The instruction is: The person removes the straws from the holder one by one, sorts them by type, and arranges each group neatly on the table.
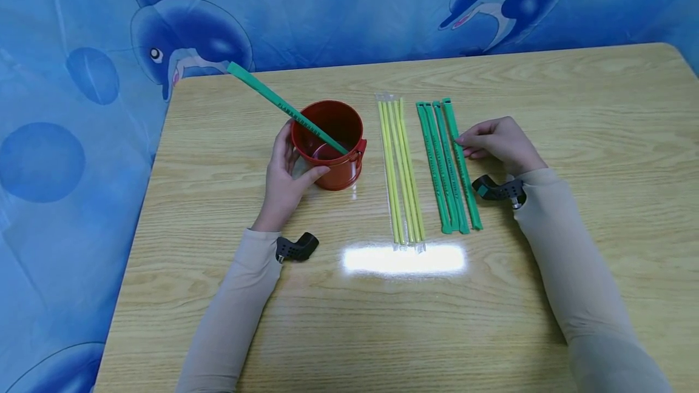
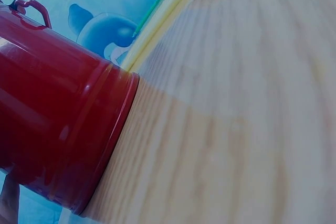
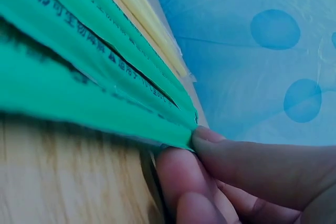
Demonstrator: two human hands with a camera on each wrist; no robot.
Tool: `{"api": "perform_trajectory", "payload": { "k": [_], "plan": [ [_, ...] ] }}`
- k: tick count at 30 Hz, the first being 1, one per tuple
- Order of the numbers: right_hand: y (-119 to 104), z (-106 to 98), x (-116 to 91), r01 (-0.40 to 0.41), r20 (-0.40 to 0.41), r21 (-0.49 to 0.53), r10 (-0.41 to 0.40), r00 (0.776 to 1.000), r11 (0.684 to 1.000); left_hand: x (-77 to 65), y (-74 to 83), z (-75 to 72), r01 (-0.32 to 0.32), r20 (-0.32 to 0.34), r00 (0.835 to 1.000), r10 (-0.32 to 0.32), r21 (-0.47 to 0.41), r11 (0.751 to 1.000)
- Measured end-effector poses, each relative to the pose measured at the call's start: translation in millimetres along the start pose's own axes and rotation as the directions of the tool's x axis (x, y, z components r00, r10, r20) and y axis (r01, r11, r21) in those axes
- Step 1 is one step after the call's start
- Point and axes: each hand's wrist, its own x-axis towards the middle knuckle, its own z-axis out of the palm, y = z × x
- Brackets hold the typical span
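Observation:
A small red metal bucket (image 1: 340, 176) stands on the table. My left hand (image 1: 281, 184) holds its left side, thumb at the near side. A green paper-wrapped straw (image 1: 278, 102) leans inside the bucket, its upper end sticking out to the far left. To the right, my right hand (image 1: 505, 145) pinches the rightmost green wrapped straw (image 1: 465, 178) between thumb and fingers; the right wrist view shows the pinch at the straw's end part. Several other green wrapped straws (image 1: 450, 168) lie side by side just left of it. In the left wrist view the bucket (image 2: 58, 119) fills the left side.
Between the bucket and the green straws lies a row of yellow straws (image 1: 390, 168) in clear wrapping. The wood-grain table (image 1: 393, 332) carries a bright light reflection. A blue sheet with dolphins (image 1: 295, 23) hangs behind and to the left.

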Motion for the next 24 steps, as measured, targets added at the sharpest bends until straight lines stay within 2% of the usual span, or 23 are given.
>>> {"api": "perform_trajectory", "payload": {
  "k": [8, 24],
  "plan": [
    [-0.6, 0.8, -1.4, 0.010, -0.008, -0.011, -0.010, 1.000, 1.000, -0.1, -2.8, 0.7, -0.026, -0.001, 1.000, 0.026, -0.004, 1.000],
    [-1.5, 1.6, -1.6, 0.014, -0.009, -0.026, -0.014, 1.000, 1.000, -0.1, -4.1, 0.1, -0.028, 0.002, 1.000, 0.028, -0.002, 1.000]
  ]
}}
